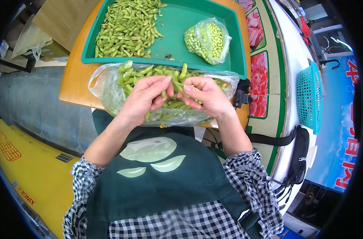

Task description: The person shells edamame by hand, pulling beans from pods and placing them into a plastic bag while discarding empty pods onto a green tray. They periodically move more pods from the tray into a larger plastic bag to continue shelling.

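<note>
Both my hands are closed in front of me, above a clear plastic bag (109, 101) of green soybean pods (127, 75). A green pod (177, 86) stretches between my fingertips. My left hand (143, 97) pinches at its left side, thumb against the fingers, and part of the grip is hidden. My right hand (209, 96) holds its other side between thumb and forefinger. Behind the bag is a green tray (171, 30), with a heap of pods (129, 28) on its left. A knotted-looking clear bag of shelled beans (207, 42) sits at its right.
The tray and open bag rest on a wooden table (76, 85). A small black device (242, 95) is at the table's right edge. Further right are a counter with meat pictures (259, 85) and a teal basket (309, 97). A yellow chest (26, 167) stands at left.
</note>
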Demonstrator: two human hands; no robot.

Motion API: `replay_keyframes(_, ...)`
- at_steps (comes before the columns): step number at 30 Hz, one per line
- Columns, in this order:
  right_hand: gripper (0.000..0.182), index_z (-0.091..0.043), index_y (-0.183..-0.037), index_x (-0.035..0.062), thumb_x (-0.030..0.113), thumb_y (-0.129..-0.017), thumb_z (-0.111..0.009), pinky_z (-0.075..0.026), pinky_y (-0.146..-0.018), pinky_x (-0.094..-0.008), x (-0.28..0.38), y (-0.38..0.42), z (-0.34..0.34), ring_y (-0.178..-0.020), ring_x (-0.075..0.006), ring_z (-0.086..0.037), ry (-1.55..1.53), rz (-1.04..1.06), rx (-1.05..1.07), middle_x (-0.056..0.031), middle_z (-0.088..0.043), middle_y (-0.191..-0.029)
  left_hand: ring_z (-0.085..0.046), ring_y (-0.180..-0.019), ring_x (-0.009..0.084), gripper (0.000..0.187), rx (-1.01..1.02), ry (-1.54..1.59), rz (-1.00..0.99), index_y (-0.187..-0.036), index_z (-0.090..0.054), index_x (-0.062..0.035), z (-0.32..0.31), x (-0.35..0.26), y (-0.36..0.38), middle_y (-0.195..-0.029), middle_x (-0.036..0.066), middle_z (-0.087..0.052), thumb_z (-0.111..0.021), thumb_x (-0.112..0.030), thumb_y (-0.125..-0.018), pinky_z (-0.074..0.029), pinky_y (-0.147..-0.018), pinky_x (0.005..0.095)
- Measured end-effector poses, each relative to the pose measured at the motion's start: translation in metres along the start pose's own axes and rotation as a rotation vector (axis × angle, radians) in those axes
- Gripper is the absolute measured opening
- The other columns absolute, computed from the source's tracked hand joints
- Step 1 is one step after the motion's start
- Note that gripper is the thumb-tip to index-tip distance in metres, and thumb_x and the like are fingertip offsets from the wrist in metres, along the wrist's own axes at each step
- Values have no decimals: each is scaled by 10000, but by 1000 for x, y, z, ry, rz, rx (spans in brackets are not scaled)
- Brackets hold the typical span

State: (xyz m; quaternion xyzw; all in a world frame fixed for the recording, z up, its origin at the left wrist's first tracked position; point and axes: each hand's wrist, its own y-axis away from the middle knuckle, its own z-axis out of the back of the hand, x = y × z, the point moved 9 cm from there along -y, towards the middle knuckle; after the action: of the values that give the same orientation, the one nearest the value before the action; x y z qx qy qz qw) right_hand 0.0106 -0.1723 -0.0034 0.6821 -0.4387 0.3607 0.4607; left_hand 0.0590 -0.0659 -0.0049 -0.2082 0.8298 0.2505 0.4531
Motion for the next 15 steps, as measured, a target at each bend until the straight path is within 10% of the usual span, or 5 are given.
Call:
replay_keyframes(10, 198, -600, -943, 8, 199, -947, -544, -283, -415, -189, 81, -20, 136, -510, -46, -428, 25, 336, -637, 12, -534, -668, -360, -478, 26, 307, 7, 40, 15, -807, -563, -49, -9, 3, 3, -585, -49, -418, -491, -298, -971, -250, -419, 184)
replay_keyframes(15, 406, -583, -1061, -84, 293, -990, -449, -470, -782, -295, 98, -60, 213, -892, -189, -594, 102, 479, -737, -165, -648, -992, -384, -481, 35, 274, -33, -34, 22, -871, -550, -41, -7, 4, 5, -610, -28, -456, -486, -287, -974, -265, -414, 181)
